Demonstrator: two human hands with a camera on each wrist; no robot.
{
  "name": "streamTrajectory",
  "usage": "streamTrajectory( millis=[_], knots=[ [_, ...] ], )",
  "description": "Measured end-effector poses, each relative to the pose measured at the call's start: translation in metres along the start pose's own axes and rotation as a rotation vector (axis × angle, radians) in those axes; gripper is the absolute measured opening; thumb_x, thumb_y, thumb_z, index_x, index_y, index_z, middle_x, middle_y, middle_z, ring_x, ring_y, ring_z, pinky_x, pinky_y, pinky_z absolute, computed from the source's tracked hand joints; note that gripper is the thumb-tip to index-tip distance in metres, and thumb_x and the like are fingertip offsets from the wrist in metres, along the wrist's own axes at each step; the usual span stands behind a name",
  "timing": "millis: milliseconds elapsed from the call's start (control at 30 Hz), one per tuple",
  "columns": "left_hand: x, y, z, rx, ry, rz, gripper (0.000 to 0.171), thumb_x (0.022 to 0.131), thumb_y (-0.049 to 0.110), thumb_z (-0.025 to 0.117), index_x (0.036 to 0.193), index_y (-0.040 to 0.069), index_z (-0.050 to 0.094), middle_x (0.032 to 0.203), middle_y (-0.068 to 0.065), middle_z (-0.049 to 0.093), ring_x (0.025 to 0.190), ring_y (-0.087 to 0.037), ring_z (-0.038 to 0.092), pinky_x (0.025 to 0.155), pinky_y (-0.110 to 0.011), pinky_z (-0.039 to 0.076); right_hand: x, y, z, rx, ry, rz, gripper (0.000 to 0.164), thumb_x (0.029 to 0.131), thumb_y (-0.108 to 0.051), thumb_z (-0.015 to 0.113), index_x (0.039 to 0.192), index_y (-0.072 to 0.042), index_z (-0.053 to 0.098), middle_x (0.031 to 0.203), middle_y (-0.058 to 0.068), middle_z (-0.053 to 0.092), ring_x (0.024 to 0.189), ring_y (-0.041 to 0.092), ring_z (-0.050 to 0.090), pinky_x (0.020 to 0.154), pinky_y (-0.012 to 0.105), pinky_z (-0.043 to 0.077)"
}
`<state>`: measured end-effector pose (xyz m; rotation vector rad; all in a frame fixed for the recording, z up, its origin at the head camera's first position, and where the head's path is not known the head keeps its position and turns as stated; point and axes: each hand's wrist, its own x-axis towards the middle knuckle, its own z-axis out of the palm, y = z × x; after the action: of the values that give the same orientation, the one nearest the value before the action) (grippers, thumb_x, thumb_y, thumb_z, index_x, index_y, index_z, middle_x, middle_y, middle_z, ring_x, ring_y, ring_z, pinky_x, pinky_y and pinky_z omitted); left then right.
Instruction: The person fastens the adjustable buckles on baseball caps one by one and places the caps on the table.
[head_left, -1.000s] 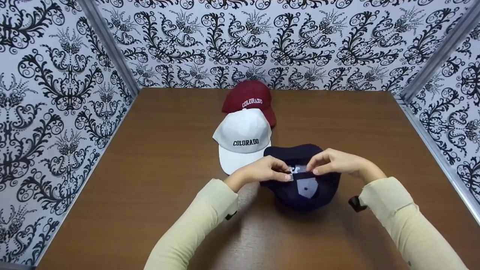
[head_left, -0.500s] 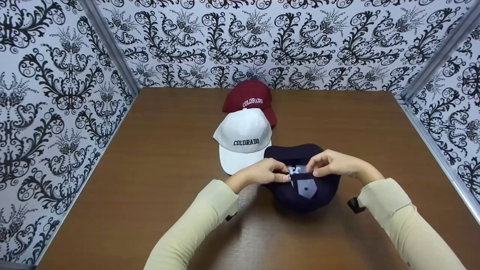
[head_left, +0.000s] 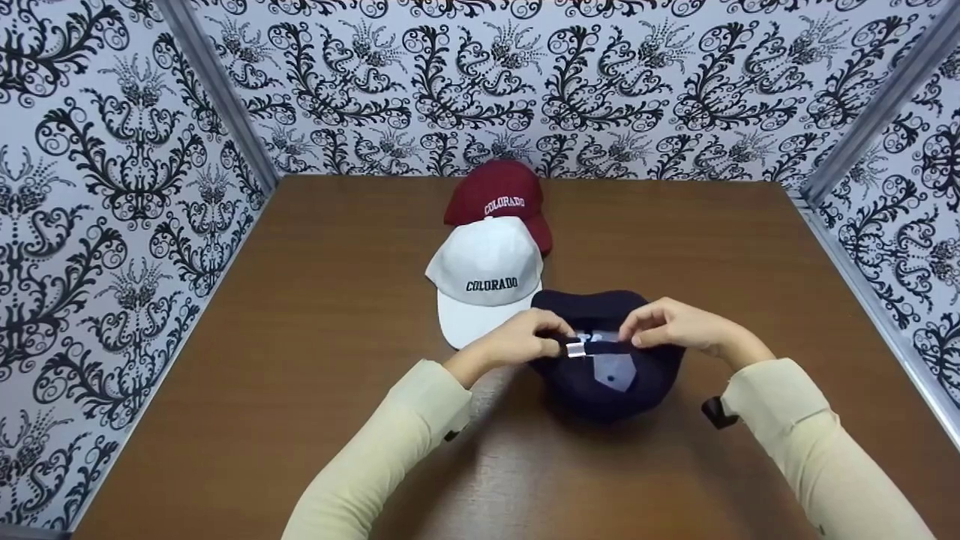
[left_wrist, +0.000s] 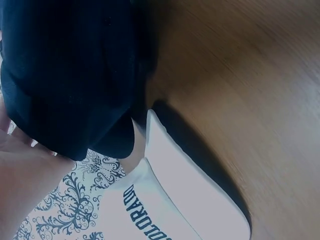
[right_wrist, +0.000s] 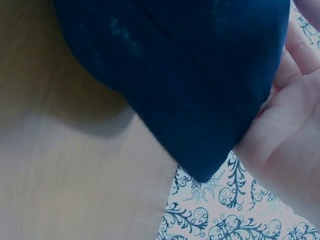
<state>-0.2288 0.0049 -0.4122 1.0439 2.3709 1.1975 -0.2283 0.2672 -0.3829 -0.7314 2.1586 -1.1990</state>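
A navy baseball cap (head_left: 652, 382) lies crown-down at the front of the group, its inside and back strap (head_left: 609, 348) facing up. A shiny metal buckle (head_left: 575, 349) sits on the strap. My left hand (head_left: 517, 339) pinches the strap's left end beside the buckle. The strap's right part is pinched between thumb and fingers of my right hand (head_left: 679, 330). In the left wrist view, the dark cap (left_wrist: 70, 75) covers most of my left fingers. The right wrist view shows the cap's side (right_wrist: 185, 90) hanging in front of my right palm (right_wrist: 285, 135).
A white cap (head_left: 491, 262) lettered COLORADO stands just left of the navy cap. Behind it is a red cap (head_left: 501, 184) with the same lettering. All are on a brown wooden table (head_left: 315, 315), with patterned walls (head_left: 480, 75) at the back and sides.
My left fingers have drawn slightly left and up along the strap, so the buckle now shows beside them. The dark strap lies across the cap opening. The other caps have not moved.
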Motion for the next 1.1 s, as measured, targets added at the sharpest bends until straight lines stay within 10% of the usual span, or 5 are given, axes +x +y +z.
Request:
streamTrajectory(
  millis=[200, 567, 800, 1100],
  knots=[
    [-0.002, -0.007, -0.003, 0.091, -0.003, 0.049, 0.045, 0.062, 0.001, 0.045, 0.103, 0.006, 0.064, 0.128, -0.012, 0.049, 0.13, -0.029, 0.027, 0.108, -0.038, 0.016, -0.003, 0.006, -0.004, 0.051, 0.136, -0.044, 0.019, 0.084, 0.003, 0.047, 0.095, 0.016, 0.055, 0.08, -0.009, 0.063, 0.076, 0.002, 0.058, 0.07, 0.017, 0.045],
    [-0.014, -0.014, -0.008, 0.316, -0.073, -0.056, 0.062, 0.064, -0.008, 0.045, 0.12, 0.017, 0.052, 0.144, -0.014, 0.026, 0.133, -0.035, 0.016, 0.101, -0.055, 0.02, -0.01, 0.028, -0.008, -0.134, 0.426, -0.109, 0.044, 0.073, 0.02, 0.032, 0.103, 0.006, 0.06, 0.116, 0.017, 0.058, 0.105, -0.008, 0.047, 0.08, 0.01, 0.037],
    [-0.019, -0.022, -0.01, 0.297, -0.039, -0.051, 0.038, 0.077, 0.003, 0.053, 0.114, 0.008, 0.056, 0.14, -0.015, 0.033, 0.13, -0.037, 0.022, 0.105, -0.047, 0.02, -0.018, 0.046, -0.014, -0.28, 0.354, 0.009, 0.067, 0.065, 0.023, 0.026, 0.122, 0.0, 0.051, 0.136, 0.026, 0.031, 0.126, 0.042, 0.025, 0.068, 0.023, 0.034],
    [-0.022, -0.034, -0.011, 0.332, 0.014, 0.011, 0.031, 0.072, -0.008, 0.054, 0.101, 0.0, 0.061, 0.133, -0.016, 0.043, 0.125, -0.033, 0.036, 0.104, -0.038, 0.027, -0.025, 0.054, -0.013, -0.163, 0.198, 0.099, 0.07, 0.065, 0.022, 0.027, 0.128, -0.003, 0.045, 0.144, 0.026, 0.01, 0.13, 0.046, 0.005, 0.095, 0.059, 0.025]
  ],
)
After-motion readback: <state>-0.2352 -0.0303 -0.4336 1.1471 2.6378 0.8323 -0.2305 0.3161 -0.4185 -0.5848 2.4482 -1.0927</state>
